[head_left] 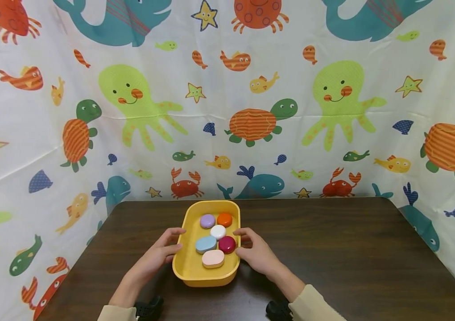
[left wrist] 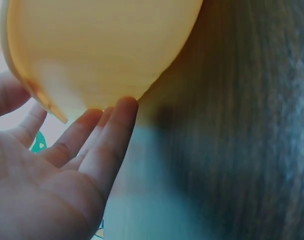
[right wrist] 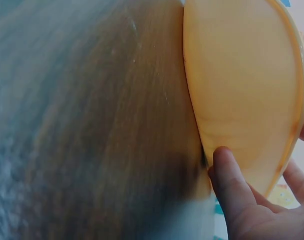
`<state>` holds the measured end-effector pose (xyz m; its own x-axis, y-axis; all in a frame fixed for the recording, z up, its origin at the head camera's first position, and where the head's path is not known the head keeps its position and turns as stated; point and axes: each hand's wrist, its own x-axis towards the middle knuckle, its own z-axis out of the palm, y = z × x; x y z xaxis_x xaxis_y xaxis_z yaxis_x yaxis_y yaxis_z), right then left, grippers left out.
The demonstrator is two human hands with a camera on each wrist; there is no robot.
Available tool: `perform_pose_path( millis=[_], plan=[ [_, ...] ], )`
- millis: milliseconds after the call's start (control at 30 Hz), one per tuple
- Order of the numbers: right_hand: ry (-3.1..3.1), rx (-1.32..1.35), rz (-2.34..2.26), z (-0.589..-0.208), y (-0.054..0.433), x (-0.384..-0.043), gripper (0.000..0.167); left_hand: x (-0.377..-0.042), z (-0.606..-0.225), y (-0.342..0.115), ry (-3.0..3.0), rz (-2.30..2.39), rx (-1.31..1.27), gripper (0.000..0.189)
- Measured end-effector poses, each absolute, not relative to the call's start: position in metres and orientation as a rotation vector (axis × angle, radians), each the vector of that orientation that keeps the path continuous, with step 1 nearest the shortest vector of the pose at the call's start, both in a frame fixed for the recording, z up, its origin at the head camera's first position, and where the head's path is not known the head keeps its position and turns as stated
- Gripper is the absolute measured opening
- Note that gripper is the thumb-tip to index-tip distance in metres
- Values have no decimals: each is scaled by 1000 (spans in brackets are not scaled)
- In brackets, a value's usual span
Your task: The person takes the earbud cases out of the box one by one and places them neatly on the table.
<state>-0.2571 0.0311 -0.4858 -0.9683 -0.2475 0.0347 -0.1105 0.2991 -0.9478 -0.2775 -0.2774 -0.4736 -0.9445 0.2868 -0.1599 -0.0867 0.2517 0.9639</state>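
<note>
A yellow oblong tray with rounded corners is in the middle of the head view. Inside it lie several smooth rounded pieces: lilac, orange, white, light blue, crimson and pale pink. My left hand holds the tray's left side, fingertips against its outer wall in the left wrist view. On the opposite side my right hand grips the rim and wall; the right wrist view shows a fingertip on the wall. Whether the base touches the table cannot be told.
The dark wooden table extends on both sides of the tray. Behind it hangs a white cloth printed with sea animals. A black wrist device is on my left arm, another on my right.
</note>
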Motion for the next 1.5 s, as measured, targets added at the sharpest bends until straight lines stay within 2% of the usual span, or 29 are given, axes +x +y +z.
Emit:
perform_pose_path(
  millis=[467,1500],
  plan=[
    [2461,-329,-1732,-482,37,-250,46,-270,-473,-264,2299,1751,147,40],
    [2512,-244,-1677,-477,65,-239,47,-262,-465,-238,2268,1691,326,42]
  ],
)
